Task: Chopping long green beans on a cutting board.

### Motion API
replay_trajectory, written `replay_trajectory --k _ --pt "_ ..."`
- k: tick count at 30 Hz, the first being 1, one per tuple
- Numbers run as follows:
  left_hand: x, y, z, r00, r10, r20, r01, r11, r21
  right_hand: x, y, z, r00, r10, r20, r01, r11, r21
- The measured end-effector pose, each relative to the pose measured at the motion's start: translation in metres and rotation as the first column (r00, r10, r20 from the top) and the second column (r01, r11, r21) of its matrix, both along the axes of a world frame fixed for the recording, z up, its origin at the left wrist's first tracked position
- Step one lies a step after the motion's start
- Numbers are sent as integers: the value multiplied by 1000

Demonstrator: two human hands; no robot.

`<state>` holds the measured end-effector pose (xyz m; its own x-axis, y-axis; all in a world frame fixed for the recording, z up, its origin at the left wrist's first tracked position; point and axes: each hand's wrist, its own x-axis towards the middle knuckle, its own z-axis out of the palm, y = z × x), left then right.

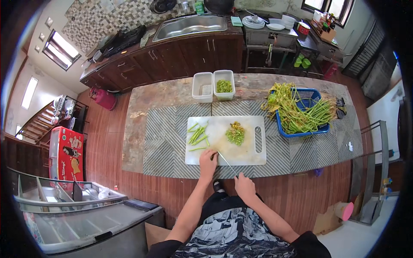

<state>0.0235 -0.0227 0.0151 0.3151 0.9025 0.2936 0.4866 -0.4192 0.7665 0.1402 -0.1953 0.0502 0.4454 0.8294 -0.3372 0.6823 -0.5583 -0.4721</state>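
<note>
My right hand (pixel 244 186) is closed around the handle of a kitchen knife (pixel 227 163); its blade points up and left, with the tip close to my left hand (pixel 208 159). The left hand rests at the front edge of a white plastic cutting board (pixel 222 158), fingers bent together around a small dark thing I cannot make out. Several green bean pieces (pixel 197 135) lie loose at the board's left. Right of them is a pile of chopped green beans (pixel 236 136), with yellow-brown bits at its far end.
Behind the board stand an empty clear plastic container (pixel 202 87) and another holding chopped greens (pixel 224 86). A blue plastic basket (pixel 303 133) piled with long beans and yellowed stems sits at the right of the table (pixel 135 135). A counter with a steel sink (pixel 190 28) runs beyond.
</note>
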Motion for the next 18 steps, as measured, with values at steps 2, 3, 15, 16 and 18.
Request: replay_trajectory --k 2,3,15,16,18 --pt "2 -2 2 1000 -11 -7 11 1000 8 -2 15 -3 1000 7 -22 -5 998 66" --pt "1 1 2 1000 -15 -1 15 999 32 -4 18 -3 1000 5 -22 -4 998 66" --pt "1 -2 1 1000 -10 15 11 1000 -18 43 5 -7 991 -112 76 102 987 122" --pt "2 -2 3 1000 -20 10 20 999 -37 50 9 -8 992 -99 78 88 988 128" --pt "0 0 3 999 -32 2 32 999 -17 58 15 1 997 -53 51 46 989 138"
